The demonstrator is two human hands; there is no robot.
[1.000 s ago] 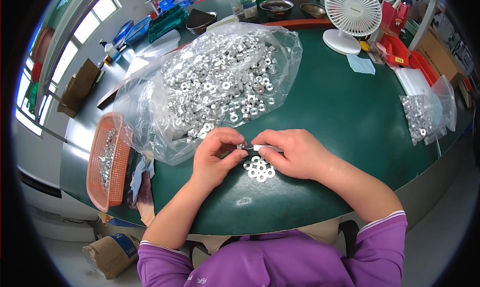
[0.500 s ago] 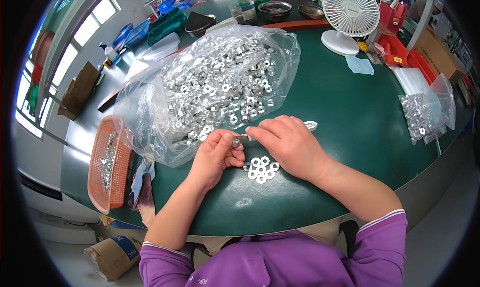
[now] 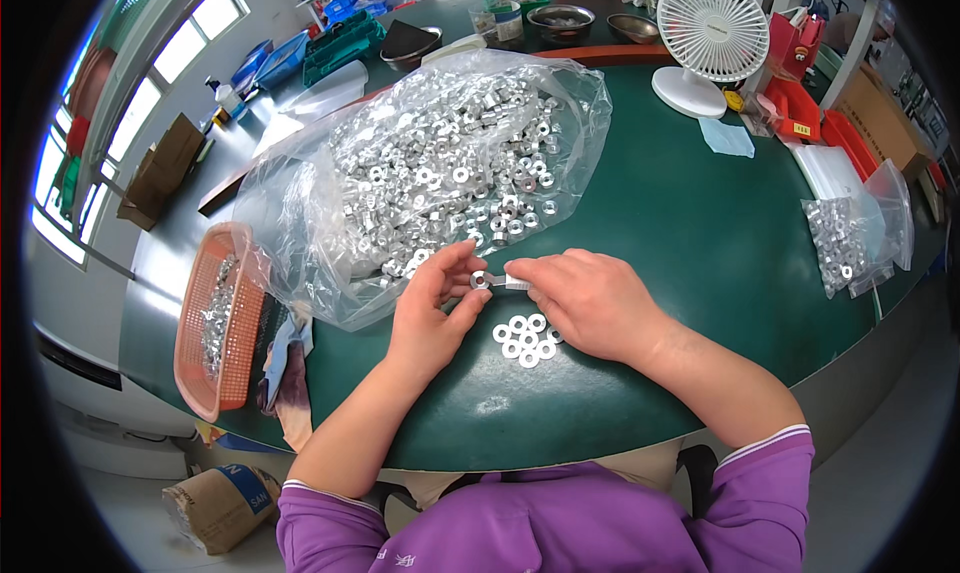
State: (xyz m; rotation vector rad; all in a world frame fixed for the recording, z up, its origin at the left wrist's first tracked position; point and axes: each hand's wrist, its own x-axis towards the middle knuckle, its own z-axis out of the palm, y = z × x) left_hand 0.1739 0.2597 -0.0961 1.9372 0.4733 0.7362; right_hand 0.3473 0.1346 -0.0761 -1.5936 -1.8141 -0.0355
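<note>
My left hand (image 3: 432, 298) pinches a small silver metal ring (image 3: 480, 281) between thumb and fingers, its hole facing up. In my right hand (image 3: 598, 298) is a white-handled tool (image 3: 517, 283) with a thin metal blade; its tip meets or nearly meets the ring, and I cannot tell which. Most of the handle is hidden under my right fingers. Just below the hands, a cluster of flat silver rings (image 3: 528, 351) lies on the green tabletop (image 3: 490, 413). Beyond my left hand spreads a large clear plastic bag (image 3: 575, 163) full of similar rings.
An orange basket (image 3: 187, 343) with metal pieces stands at the left, beside crumpled cloths (image 3: 288, 373). At the right lie small bags of rings (image 3: 838, 248). A white fan (image 3: 690, 91), red bins (image 3: 795, 108) and metal bowls (image 3: 560, 21) line the far side.
The ring in my left hand has turned so its hole faces up, and my left fingers have lifted and spread. The tool's handle end no longer shows beyond my right hand.
</note>
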